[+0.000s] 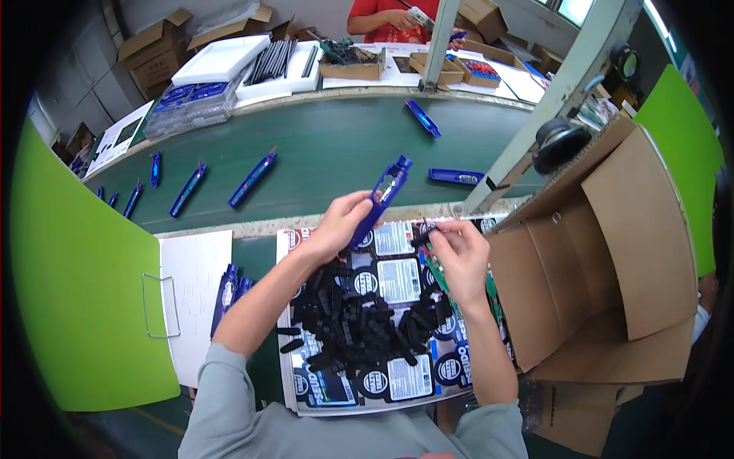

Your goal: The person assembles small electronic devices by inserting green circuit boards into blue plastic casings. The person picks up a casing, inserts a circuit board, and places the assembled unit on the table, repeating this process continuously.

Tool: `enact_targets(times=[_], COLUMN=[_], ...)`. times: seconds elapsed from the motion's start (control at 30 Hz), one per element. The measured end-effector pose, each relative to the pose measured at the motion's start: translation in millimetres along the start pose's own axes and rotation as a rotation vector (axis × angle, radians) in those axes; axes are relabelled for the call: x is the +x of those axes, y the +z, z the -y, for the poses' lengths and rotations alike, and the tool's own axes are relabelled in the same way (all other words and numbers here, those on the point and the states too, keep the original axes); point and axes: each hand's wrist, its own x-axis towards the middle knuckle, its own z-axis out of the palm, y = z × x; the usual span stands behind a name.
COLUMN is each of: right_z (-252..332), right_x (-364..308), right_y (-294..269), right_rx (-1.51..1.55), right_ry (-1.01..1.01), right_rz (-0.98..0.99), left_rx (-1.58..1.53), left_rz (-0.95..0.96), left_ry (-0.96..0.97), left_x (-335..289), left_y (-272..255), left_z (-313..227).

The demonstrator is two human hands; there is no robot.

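My left hand [341, 223] is closed around a long blue plastic housing [388, 186], tilted with its upper end pointing up and to the right. Some inner parts show through its opened face. To the right of it, my right hand [463, 256] pinches a small black piece [423, 238] between thumb and fingers. A heap of small black pieces [367, 321] lies below both hands on a printed sheet [397, 281]. Green circuit boards [436, 269] show partly behind my right hand and forearm.
Several blue housings [254, 180] lie along the green conveyor belt [321, 145]. An open cardboard box [589, 283] stands at right. More blue housings [228, 294] sit left, beside a white paper [197, 294]. A green panel [92, 291] borders the left. Across the belt, a person in red [391, 23] works.
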Motion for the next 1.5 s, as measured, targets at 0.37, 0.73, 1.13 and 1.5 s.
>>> enact_targets(times=[0.37,0.73,1.13,1.5], right_z=[31,49,22,-23], right_x=[-18,-40,-20,-32], right_y=[30,22,-75,-115], right_rx=[-0.713,-0.902,-0.528,-1.178], right_ry=[-0.485,-0.519,-0.102,0.091], right_rz=[-0.105,-0.2,-0.088,0.04], left_rx=[-0.04,0.3,0.035,0.022], left_rz=[-0.13,-0.294,-0.246,-0.219], left_ry=[0.056,0.205,0.072,-0.003], left_x=[-82,-91,-110,-117], left_y=[72,94,71,68], left_z=[-5,-15,-23,-20])
